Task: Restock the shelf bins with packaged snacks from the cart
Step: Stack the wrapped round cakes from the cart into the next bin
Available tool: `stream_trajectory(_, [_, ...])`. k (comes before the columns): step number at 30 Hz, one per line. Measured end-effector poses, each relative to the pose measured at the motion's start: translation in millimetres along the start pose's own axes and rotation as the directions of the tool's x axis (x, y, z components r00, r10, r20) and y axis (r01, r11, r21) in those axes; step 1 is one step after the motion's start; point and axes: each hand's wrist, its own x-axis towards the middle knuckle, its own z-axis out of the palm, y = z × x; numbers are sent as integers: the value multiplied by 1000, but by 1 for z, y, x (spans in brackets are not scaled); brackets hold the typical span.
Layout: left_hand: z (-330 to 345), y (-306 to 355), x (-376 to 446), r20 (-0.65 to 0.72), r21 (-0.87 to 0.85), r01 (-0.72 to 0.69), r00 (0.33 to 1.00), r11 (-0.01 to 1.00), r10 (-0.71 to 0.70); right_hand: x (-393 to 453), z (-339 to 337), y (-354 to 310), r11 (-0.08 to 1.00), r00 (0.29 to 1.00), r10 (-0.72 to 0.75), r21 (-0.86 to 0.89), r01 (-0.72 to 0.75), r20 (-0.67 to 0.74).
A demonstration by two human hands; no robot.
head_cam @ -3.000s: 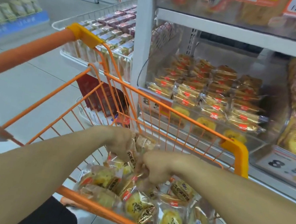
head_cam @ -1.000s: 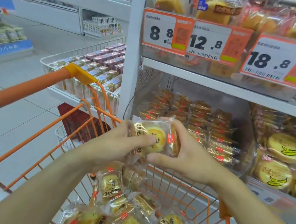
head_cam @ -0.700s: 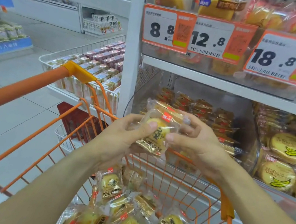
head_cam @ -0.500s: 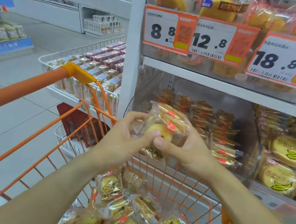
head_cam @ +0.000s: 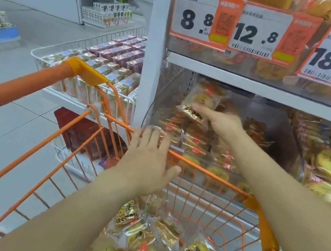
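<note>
While reaching into the bin (head_cam: 151, 110) — right hand (head_cam: 222, 124) pinched 1 snack pack (head_cam: 198, 106), left hand (head_cam: 148, 161) splayed, empty — risked toppling stacked packs (head_cam: 192, 142).

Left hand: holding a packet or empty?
Empty. The left hand is spread open, fingers extended over the cart rim; only the right hand holds a snack packet.

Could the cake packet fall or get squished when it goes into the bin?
It might. The right hand holds the packet only at one edge, over the bin, so it could slip and land crooked on the packets already there. The bin looks fairly full, so pushing it in could squash the soft cakes. The left hand is open over the cart rim and could bump it.
</note>
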Motion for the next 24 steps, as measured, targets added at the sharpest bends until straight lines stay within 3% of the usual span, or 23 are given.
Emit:
stream_trajectory(6, [8,4,3,-101,35,12,995,999,-8,81,34,6,964,981,-194,-185,193,8])
stream_trajectory(10, [6,8,6,-114,15,29,993,999,-27,103,48,9,894,964,-265,-373,247,4])
stream_trajectory(12, [4,10,7,-107,23,39,994,999,-36,108,58,15,853,942,-326,-455,257,-78])
stream_trajectory(14, [3,12,7,-100,39,44,994,998,-40,105,69,20,870,918,-362,-413,270,-163])
stream_trajectory(24, [1,11,6,-79,17,35,996,999,-33,104,75,11,786,987,-162,-605,127,-4])
